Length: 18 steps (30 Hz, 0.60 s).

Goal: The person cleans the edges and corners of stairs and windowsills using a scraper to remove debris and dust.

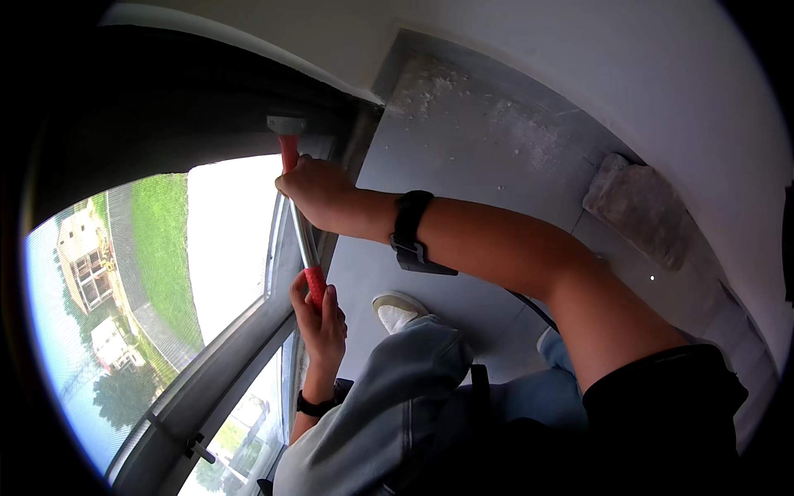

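Note:
A long-handled scraper [303, 232] with a metal shaft, red grips and a grey head runs along the window frame. My right hand [315, 191], on the arm that crosses from the right, is closed round its upper red part just below the head. Lower down, my left hand [321, 316] holds the textured red grip at the handle's end. The scraper's head lies over the dark area above the bright window pane; whether it touches a surface there I cannot tell. Both wrists wear black bands.
On my left is a window with a grey frame [217, 353], a screen and a handle [201, 449]. White debris [533, 139] is scattered on the grey tiled floor [459, 167]. A plastic-wrapped brownish bundle [645, 214] lies by the wall. My shoe [397, 310] stands close to the window side.

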Each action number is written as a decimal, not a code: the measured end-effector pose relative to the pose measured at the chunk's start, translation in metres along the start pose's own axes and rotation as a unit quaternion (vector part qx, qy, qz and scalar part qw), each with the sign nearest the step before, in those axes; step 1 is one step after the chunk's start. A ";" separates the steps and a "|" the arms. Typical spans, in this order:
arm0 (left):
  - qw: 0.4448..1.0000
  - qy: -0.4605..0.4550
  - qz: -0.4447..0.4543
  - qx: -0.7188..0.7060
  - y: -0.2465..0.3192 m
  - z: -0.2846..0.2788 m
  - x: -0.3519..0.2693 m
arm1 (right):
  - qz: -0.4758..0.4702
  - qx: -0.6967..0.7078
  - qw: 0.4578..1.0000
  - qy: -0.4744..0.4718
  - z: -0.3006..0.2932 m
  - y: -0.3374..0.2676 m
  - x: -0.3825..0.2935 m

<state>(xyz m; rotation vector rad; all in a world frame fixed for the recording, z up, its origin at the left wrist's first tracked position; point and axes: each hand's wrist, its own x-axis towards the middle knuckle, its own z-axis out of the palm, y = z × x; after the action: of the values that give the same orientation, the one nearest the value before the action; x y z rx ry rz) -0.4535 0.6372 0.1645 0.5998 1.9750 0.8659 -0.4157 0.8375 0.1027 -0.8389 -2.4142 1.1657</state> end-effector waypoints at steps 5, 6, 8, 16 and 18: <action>0.999 0.043 0.012 0.017 -0.015 -0.005 -0.022 | -0.022 -0.062 0.995 -0.071 0.004 -0.029 0.003; 0.997 0.027 0.037 0.063 -0.005 -0.002 -0.016 | -0.015 -0.039 0.998 -0.049 0.002 -0.021 0.005; 0.997 -0.019 0.049 0.054 0.018 -0.002 0.007 | 0.020 0.037 0.999 -0.026 -0.005 0.000 0.012; 0.995 0.002 0.073 0.063 -0.006 0.001 -0.010 | 0.001 -0.082 0.996 -0.047 0.001 -0.026 0.004; 0.992 -0.006 0.099 0.084 -0.003 -0.005 0.002 | 0.027 -0.001 0.999 -0.028 0.001 -0.009 0.012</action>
<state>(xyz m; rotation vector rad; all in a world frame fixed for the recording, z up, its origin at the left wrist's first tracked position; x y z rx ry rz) -0.4593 0.6349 0.1629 0.9080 2.0134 0.8168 -0.4288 0.8400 0.1096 -0.8882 -2.4517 1.2210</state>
